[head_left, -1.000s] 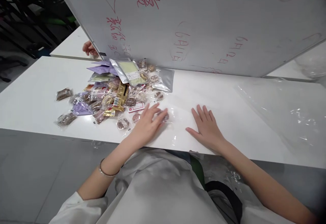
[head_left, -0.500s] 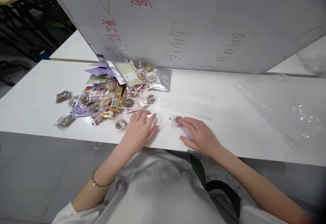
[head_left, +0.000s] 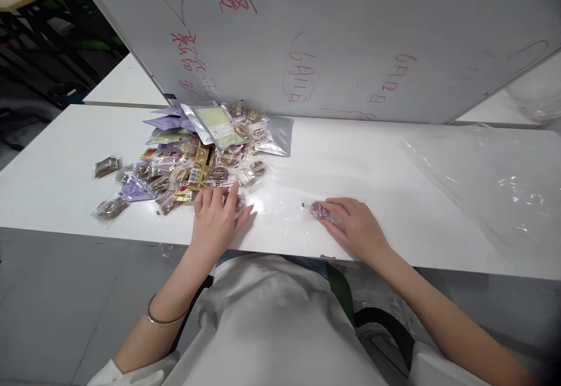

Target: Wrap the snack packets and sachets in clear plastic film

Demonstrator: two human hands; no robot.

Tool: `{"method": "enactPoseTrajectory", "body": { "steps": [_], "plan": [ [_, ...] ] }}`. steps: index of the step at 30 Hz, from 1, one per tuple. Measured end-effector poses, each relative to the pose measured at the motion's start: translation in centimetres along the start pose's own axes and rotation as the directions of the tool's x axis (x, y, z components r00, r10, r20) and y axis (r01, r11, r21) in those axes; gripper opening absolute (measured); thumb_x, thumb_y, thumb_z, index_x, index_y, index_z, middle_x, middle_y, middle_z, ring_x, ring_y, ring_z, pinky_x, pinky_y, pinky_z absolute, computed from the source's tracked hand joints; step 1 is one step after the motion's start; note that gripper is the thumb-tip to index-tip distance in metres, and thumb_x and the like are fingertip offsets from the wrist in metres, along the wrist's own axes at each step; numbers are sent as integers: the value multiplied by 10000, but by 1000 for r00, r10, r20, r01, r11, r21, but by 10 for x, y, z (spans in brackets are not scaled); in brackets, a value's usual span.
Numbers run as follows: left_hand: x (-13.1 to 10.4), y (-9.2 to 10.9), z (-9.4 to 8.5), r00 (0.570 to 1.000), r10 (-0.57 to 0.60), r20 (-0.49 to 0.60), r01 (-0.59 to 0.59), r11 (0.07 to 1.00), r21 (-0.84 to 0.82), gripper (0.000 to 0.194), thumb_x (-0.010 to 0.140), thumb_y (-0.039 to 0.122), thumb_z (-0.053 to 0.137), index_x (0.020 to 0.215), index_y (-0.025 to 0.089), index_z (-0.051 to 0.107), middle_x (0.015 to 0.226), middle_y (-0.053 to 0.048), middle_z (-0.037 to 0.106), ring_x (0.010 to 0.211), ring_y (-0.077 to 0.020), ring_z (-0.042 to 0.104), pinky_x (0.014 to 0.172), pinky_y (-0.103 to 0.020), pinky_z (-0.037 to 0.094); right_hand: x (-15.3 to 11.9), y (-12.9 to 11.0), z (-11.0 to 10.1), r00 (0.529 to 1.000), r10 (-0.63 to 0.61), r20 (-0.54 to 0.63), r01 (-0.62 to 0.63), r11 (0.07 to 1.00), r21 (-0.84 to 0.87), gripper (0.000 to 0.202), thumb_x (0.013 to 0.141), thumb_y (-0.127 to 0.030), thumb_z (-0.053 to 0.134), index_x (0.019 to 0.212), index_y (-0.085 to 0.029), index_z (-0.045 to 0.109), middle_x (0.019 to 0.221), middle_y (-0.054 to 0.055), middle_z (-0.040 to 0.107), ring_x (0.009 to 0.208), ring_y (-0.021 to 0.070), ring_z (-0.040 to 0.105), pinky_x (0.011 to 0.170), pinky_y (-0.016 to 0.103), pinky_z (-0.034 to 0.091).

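Note:
My left hand (head_left: 214,216) rests at the near right edge of a pile of wrapped snacks (head_left: 179,173), with its fingers spread. A clear-wrapped brown snack (head_left: 239,202) lies between its thumb and index finger and is partly covered; no firm grip on it shows. To the right, my right hand (head_left: 359,228) pinches the end of a small clear wrapper holding a reddish-brown snack (head_left: 318,210), low over the white table. Gold, purple and clear packets make up the pile, with a silver-and-green pouch (head_left: 218,126) on top.
Behind the white table (head_left: 280,231) stands a whiteboard (head_left: 350,41) with red writing. A large clear plastic bag (head_left: 495,193) lies flat at the right. Two loose packets, one a brown packet (head_left: 106,166), lie left of the pile. The table's near edge runs close to my body.
My left hand has moved left to the edge of the pile, over a wrapped snack. My right hand has shifted slightly right, with the small wrapped snack moving along.

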State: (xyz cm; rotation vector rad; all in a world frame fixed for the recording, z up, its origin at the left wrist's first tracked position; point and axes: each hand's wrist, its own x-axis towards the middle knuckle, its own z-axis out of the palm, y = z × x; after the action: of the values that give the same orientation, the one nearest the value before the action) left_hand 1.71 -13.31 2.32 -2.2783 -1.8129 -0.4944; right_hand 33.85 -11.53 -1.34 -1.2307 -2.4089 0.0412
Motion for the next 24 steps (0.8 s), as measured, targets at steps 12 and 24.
{"method": "enactPoseTrajectory", "body": {
  "steps": [12, 24],
  "plan": [
    [42, 96, 26, 939, 260, 224, -201, 945, -257, 689, 961, 621, 381, 1334, 49, 471, 1096, -215, 620, 1015, -336, 608, 774, -442, 539, -40, -3, -25, 984, -176, 1, 175, 983, 61, 738, 885, -504, 616, 1487, -169, 350, 1436, 202, 505, 1344, 343, 478, 1008, 523, 501],
    [-3, 0, 22, 697, 644, 314, -498, 750, -435, 786, 911, 612, 530, 1549, 223, 288, 1576, -113, 354, 1469, -275, 313, 1222, -493, 237, -80, -8, -10, 988, -130, -89, 140, 982, 123, 449, 904, -145, 638, 1307, -342, 621, 1182, -25, 717, 1126, 209, 674, 967, 384, 603]
  ]
}}
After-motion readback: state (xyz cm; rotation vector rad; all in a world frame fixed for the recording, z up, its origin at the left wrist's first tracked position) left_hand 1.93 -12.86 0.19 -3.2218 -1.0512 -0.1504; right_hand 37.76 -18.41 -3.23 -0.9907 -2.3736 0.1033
